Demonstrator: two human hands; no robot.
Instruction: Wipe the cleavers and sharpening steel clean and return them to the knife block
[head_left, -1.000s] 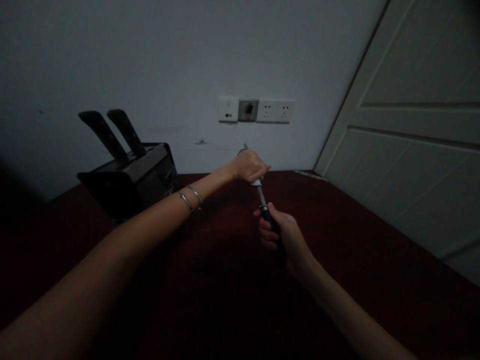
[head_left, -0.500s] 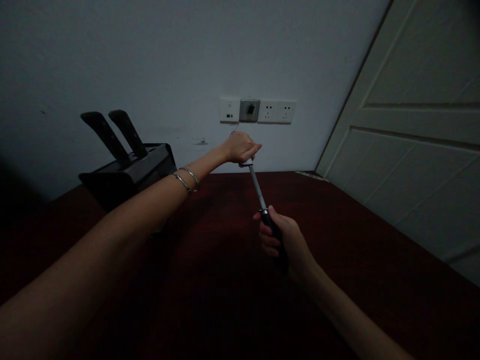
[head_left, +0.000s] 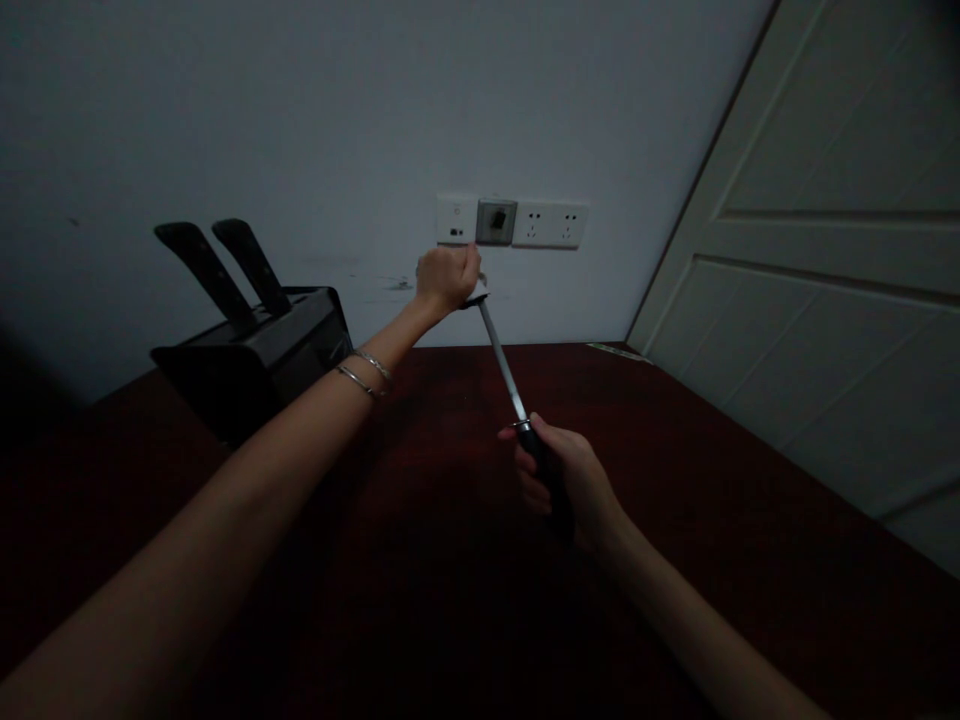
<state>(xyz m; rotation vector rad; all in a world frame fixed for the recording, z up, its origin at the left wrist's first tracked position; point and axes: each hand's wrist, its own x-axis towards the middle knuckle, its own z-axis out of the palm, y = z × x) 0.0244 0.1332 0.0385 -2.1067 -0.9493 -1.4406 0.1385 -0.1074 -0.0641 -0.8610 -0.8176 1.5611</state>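
Note:
My right hand (head_left: 566,480) is wrapped round the black handle of a honing steel (head_left: 502,365), whose metal rod slants up and away to the left. At the rod's far end is my left hand (head_left: 448,275), closed in a fist with the wrist bent. Beside and under its fingers shows a small white thing with a dark lower edge (head_left: 477,295), touching or close to the rod tip. Most of it is hidden, so its kind cannot be made out. Two bangles (head_left: 364,375) circle my left wrist.
A black knife block (head_left: 262,350) with two black-handled knives (head_left: 206,275) stands on the left, close to my left forearm. The dark red table (head_left: 450,450) ends at a wall with switches and sockets (head_left: 551,223). A white panelled door (head_left: 825,250) rises on the right.
My left hand, with the white thing, has moved left and slightly up at the rod's far end. The steel's tip has tilted left and up, while my right hand has hardly moved.

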